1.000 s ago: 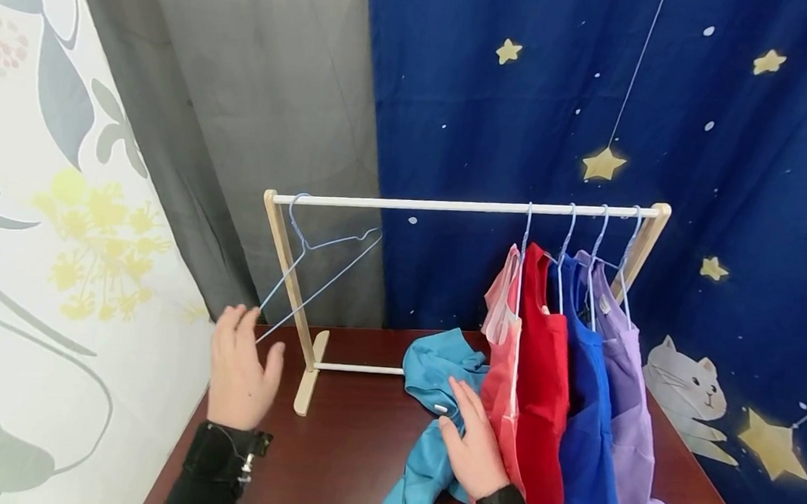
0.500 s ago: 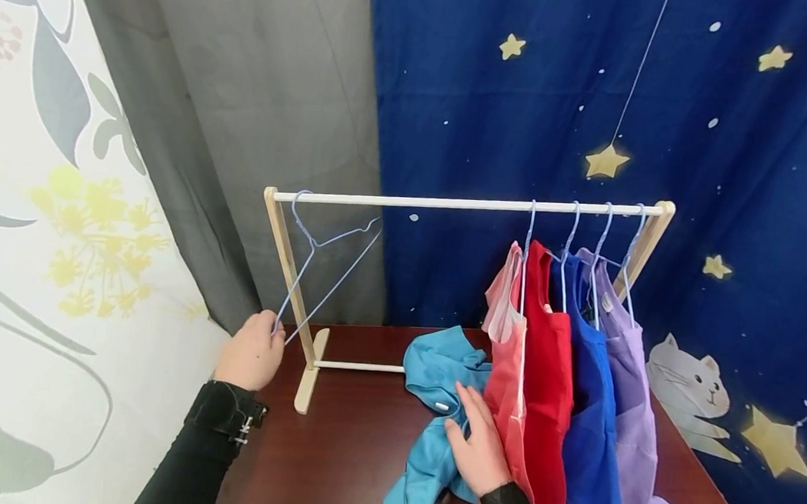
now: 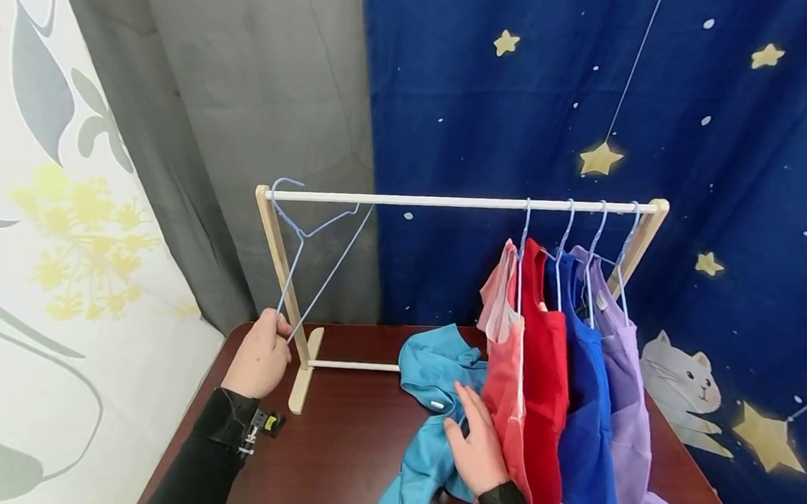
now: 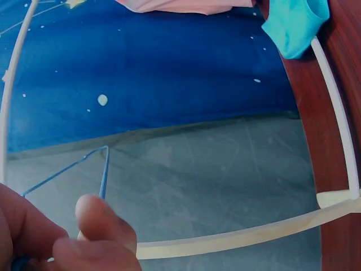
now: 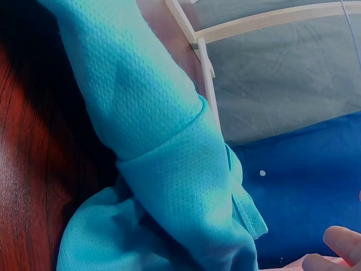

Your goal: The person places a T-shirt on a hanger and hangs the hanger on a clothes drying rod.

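An empty light-blue wire hanger (image 3: 309, 258) hangs tilted at the left end of the white rail (image 3: 448, 202) of a small wooden rack. My left hand (image 3: 258, 359) pinches the hanger's lower corner; in the left wrist view thumb and fingers (image 4: 96, 226) close on the wire (image 4: 104, 175). A teal garment (image 3: 429, 408) lies crumpled on the dark wooden table (image 3: 336, 448). My right hand (image 3: 478, 445) rests flat on it with straight fingers. The right wrist view shows the teal cloth (image 5: 158, 147) close up and a fingertip (image 5: 341, 240).
Pink (image 3: 504, 366), red (image 3: 542, 368), blue (image 3: 586, 386) and lilac (image 3: 627, 389) garments hang on hangers at the rail's right end. Grey and star-patterned blue curtains hang behind. A flowered white curtain stands at the left. The rack's wooden foot (image 3: 305, 381) sits near my left hand.
My left hand moved from open in the air beside the rack to pinching the hanger's lower corner, and the hanger has swung steeper. The right hand stayed on the teal garment.
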### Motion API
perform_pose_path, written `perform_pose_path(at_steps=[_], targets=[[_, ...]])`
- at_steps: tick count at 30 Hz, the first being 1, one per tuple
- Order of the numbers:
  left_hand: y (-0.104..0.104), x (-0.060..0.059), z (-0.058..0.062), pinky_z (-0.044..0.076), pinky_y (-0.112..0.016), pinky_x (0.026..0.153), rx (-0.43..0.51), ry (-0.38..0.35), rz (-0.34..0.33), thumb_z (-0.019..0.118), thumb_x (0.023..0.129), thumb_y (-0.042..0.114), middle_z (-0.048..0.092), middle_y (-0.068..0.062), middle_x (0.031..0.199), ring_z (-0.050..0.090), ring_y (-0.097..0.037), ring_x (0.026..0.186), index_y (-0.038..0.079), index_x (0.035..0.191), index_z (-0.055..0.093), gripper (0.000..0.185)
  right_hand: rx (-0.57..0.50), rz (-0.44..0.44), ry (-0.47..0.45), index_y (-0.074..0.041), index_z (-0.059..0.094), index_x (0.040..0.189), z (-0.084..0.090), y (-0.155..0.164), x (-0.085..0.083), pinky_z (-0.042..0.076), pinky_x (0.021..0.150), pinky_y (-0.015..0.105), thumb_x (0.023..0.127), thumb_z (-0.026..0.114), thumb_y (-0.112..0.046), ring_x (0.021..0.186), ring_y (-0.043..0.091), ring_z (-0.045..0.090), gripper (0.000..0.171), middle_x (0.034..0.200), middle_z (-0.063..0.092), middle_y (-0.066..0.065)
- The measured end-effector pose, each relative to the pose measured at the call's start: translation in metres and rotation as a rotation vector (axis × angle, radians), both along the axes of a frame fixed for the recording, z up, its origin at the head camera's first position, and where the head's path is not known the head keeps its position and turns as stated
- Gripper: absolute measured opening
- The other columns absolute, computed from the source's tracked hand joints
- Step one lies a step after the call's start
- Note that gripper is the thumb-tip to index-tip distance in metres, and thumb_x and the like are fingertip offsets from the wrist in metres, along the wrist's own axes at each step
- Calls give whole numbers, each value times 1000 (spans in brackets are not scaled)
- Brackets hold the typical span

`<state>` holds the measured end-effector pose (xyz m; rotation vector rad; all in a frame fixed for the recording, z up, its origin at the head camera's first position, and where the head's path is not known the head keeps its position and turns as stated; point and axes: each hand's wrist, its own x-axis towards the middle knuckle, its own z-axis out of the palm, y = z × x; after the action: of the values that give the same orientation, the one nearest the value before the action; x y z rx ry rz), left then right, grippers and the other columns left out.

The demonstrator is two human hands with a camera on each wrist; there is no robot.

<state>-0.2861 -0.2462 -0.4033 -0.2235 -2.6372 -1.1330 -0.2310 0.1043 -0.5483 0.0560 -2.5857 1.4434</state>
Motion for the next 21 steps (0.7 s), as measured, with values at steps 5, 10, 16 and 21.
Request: perform_pose_path(at_steps=[5, 10, 16, 21], targets=[[4, 13, -2, 42, -41, 75, -2, 43, 26, 40, 95, -1, 58, -13, 101, 54, -26, 81, 4, 98, 46, 9, -5, -6, 16, -16, 42, 155, -1, 2, 0, 31, 111, 60, 99, 62, -13, 145, 36, 29, 60, 159, 33, 17], [9, 31, -9, 43, -39, 74, 0, 75, 32, 48, 96, 1, 58, -10, 100, 52, -23, 81, 7, 94, 47, 7, -12, -7, 27, -14, 42, 154, -1, 3, 0, 32, 110, 61, 99, 62, -12, 145, 37, 29, 59, 158, 34, 17], [15, 50, -19, 43, -33, 68, -6, 74, 41, 52, 96, 2, 56, -6, 94, 49, -18, 76, 9, 93, 49, 9, 19, -14, 46, -10, 42, 154, -3, 3, 0, 33, 108, 63, 98, 61, -10, 144, 40, 31, 58, 157, 35, 20], [19, 61, -27, 42, -30, 64, -8, 41, 33, 54, 96, 3, 53, -3, 90, 48, -16, 73, 11, 92, 49, 10, 22, -13, 34, -8, 43, 153, -5, 1, 0, 31, 110, 62, 98, 61, -10, 144, 40, 30, 58, 156, 36, 21]])
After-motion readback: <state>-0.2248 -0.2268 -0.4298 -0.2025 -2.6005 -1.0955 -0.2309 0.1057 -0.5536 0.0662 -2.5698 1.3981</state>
